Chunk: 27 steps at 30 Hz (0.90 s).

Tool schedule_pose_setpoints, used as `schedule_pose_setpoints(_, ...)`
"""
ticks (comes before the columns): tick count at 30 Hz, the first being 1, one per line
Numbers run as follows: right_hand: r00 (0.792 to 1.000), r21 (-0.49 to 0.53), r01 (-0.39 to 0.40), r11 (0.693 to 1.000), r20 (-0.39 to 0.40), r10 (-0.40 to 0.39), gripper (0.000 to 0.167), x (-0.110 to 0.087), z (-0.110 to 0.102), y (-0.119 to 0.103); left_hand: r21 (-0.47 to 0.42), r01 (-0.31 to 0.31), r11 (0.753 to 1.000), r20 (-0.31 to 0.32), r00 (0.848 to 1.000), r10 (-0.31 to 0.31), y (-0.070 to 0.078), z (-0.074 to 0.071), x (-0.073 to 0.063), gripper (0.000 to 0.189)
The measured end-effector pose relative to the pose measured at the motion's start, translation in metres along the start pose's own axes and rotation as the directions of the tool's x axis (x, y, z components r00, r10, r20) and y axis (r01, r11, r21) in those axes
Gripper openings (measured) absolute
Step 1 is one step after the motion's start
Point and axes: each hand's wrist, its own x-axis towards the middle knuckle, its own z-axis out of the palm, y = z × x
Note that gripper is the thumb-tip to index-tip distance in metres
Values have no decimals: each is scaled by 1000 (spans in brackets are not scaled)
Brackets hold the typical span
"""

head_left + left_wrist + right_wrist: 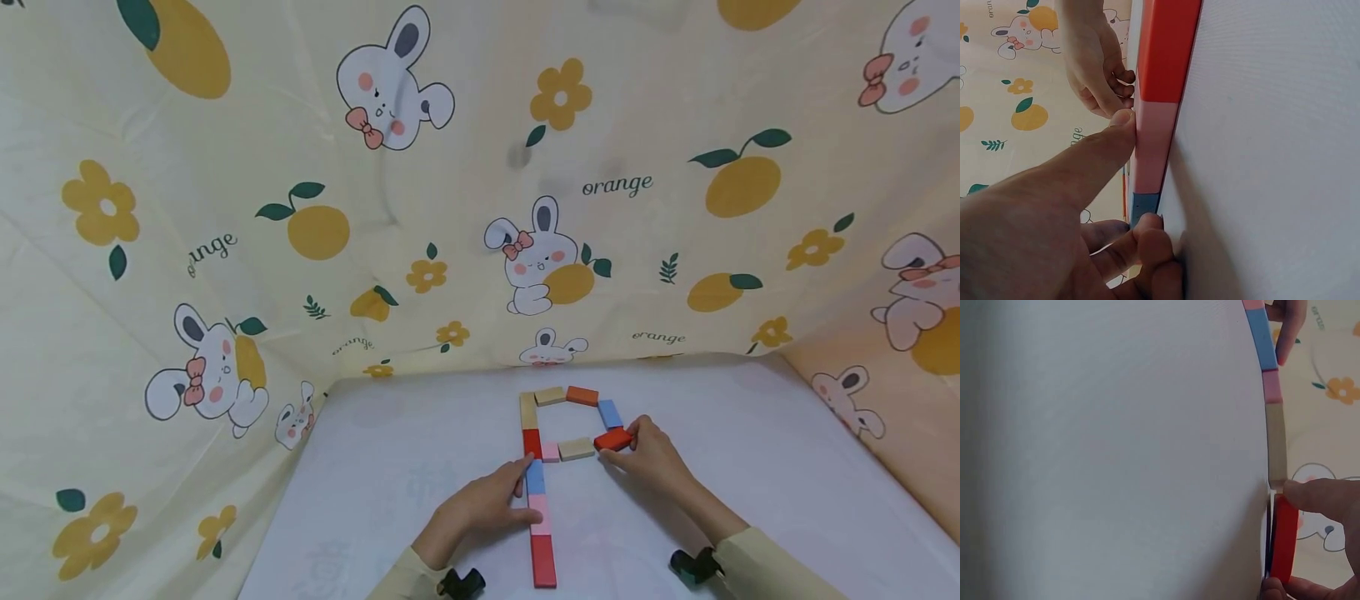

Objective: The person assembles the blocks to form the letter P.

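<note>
Flat wooden blocks lie end to end in a P shape on the white tabletop. My right hand [663, 468] pinches a red block [613, 439] by its ends, at the lower right of the loop. In the right wrist view this red block [1284, 540] is slightly tilted, with a dark gap under it, beside a natural-wood block [1277, 444]. My left hand [483, 502] rests along the straight column. Its index fingertip touches near where a red block [532, 442] meets a blue block [535, 477]; its thumb touches a pink block [541, 513].
The loop also has an orange block [582, 396], a blue block [610, 413] and a small pink block [551, 452]. A red block [543, 562] ends the column at the near side. Behind the white table [390, 442] hangs a cream cloth [450, 183] printed with rabbits and oranges.
</note>
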Motion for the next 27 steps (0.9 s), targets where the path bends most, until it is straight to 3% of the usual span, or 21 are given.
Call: schedule_pose_setpoints(27, 1000, -38, 1, 999, 17, -1, 66, 4, 3, -2, -12, -6, 1000, -1, 1000, 6, 4, -4, -3, 99)
